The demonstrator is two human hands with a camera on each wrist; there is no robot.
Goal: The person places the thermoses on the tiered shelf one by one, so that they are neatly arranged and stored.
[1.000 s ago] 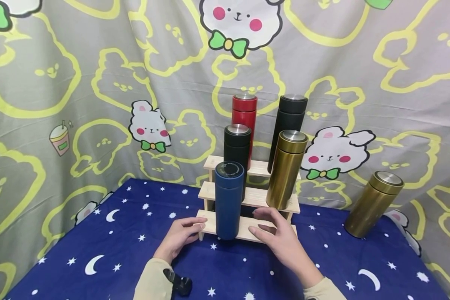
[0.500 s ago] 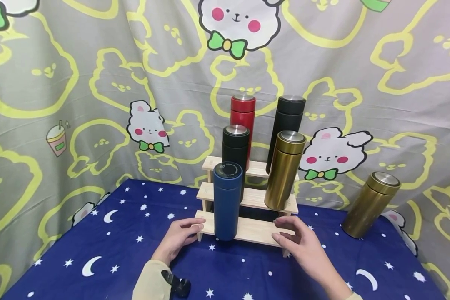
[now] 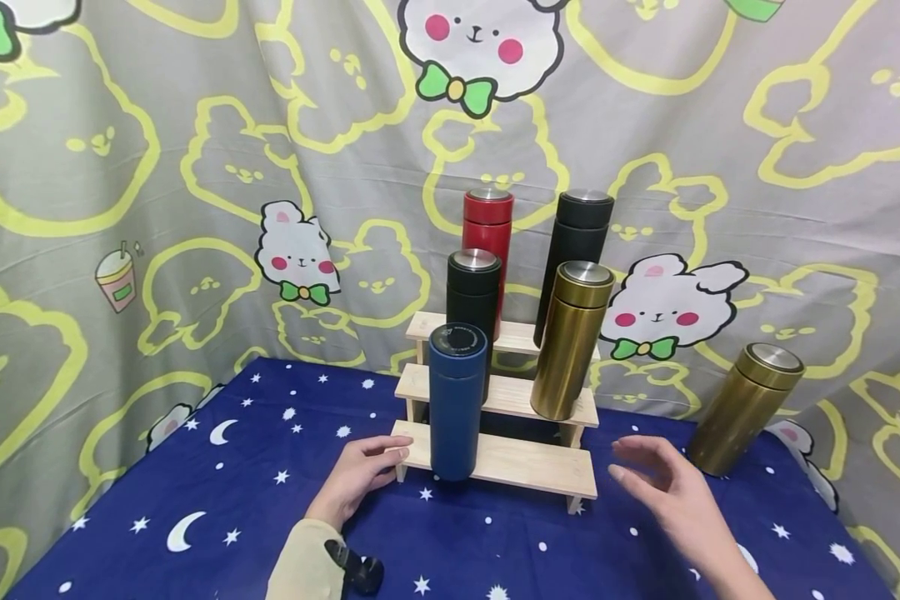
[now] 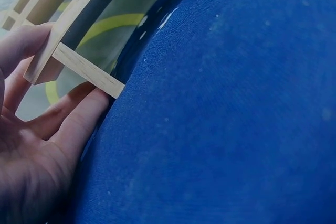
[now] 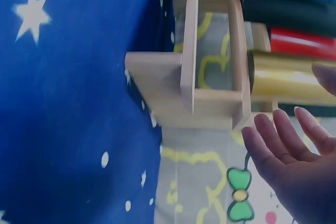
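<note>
A three-step wooden display stand (image 3: 532,462) bears several thermos flasks. My left hand (image 3: 356,479) holds the left end of its lowest step; in the left wrist view, the thumb lies on the board and other fingers reach beside the leg. A blue thermos (image 3: 457,408) stands on that step, left of its middle. On the middle step are a black thermos (image 3: 474,300) and a gold thermos (image 3: 573,350). My right hand (image 3: 671,487) holds nothing, fingers spread and bent, between the stand and a second gold thermos (image 3: 746,408) on the table.
A red thermos (image 3: 487,225) and another black thermos (image 3: 581,242) stand on the top step. The table wears a dark blue cloth (image 3: 270,533) with white stars and moons. Behind it hangs a grey curtain (image 3: 375,183) with cartoon animals.
My right hand has moved right, from in front of the lowest step past the stand's right end toward the gold thermos on the table. The left hand has stayed at the step's left end.
</note>
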